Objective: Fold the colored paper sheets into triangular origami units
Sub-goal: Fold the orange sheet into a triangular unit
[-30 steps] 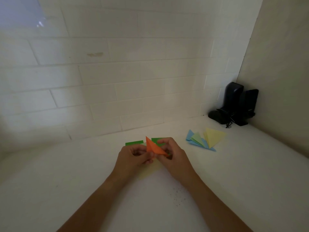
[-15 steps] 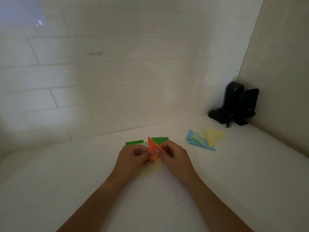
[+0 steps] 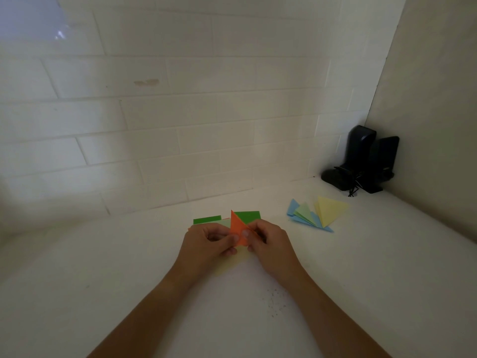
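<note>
Orange paper (image 3: 237,229), already folded down to a narrow pointed shape, stands almost upright between both hands, just above the loose stack of flat sheets (image 3: 247,216) on the white worktop (image 3: 103,280). The left hand (image 3: 206,242) pinches its lower left edge between thumb and curled fingers; the right hand (image 3: 268,241) pinches the lower right edge the same way, both grips pressed onto the paper with the thumbs nearly meeting. The tip of the piece points away from the person, toward the tiled wall (image 3: 180,125).

From where I stand, the risk is in the crease itself. The thumbs sit so close together that one small uneven push could set the fold off its centre line, and the two flaps would then fail to match, giving a lopsided unit. Paper this many layers thick tends to spring back, so a light pinch may leave a soft crease that opens again. It is held in the air, not against the worktop, so nothing firm backs the fold and the point could twist or crumple.

Directly under the orange paper lie the unfolded sheets, a pale yellow one (image 3: 227,266) nearest the person; a dropped wrist could drag or dent them. Finished triangular units (image 3: 317,213) lie fanned out well to the right of the orange paper, near a dark object (image 3: 361,164) in the corner, and seem safely out of reach.
</note>
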The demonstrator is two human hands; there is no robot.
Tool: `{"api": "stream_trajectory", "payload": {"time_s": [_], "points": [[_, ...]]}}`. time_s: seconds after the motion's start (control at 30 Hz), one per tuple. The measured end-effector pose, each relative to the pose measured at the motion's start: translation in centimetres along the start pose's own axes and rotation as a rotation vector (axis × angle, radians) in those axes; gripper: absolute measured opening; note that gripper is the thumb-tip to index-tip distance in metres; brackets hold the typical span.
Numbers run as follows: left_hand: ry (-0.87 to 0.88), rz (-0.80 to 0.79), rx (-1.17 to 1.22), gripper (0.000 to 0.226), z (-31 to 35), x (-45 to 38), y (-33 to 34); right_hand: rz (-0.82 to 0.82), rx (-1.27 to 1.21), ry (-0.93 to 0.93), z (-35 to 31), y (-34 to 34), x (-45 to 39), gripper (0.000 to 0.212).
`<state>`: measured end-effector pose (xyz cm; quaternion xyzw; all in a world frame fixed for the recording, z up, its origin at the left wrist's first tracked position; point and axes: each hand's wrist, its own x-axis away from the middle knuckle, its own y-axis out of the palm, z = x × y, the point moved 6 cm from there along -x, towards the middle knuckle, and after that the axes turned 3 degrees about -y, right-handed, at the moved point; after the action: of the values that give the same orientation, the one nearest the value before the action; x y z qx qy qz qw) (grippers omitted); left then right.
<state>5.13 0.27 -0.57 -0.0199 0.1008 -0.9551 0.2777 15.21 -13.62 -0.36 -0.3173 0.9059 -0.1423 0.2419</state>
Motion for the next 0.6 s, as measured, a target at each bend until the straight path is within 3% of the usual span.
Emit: {"api": "stream_trajectory", "payload": {"time_s": [0.6], "points": [[0.09,0.016,-0.158,0.016,0.69,0.26,0.02,0.014,0.006,-0.004,0.05,0.08,-0.04,0.017]]}}
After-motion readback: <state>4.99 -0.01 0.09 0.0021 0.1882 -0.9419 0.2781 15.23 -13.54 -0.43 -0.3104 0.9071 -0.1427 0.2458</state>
